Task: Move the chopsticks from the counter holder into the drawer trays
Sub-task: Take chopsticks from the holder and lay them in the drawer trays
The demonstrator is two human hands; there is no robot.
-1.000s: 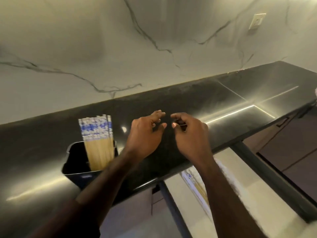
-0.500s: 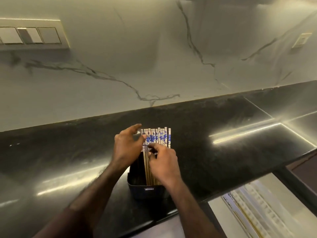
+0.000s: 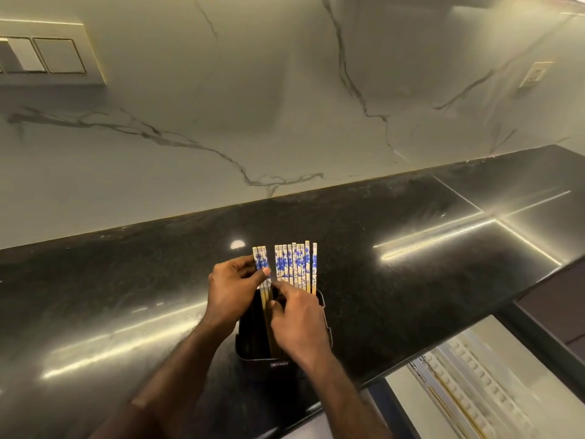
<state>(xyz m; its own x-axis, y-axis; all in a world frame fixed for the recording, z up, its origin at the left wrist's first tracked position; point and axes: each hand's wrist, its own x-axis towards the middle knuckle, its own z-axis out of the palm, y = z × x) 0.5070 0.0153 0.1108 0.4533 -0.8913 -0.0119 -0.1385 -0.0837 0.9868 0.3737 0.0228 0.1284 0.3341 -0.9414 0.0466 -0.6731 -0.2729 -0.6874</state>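
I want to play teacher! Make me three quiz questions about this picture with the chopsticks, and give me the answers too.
1. True or false: the black holder stands on the dark counter.
2. Which hand pinches the two chopsticks pulled apart from the bunch? A) left hand B) right hand C) neither
3. Fill in: the chopstick tops are white with ___ patterns.

Key: 1 true; 2 A; 3 blue.
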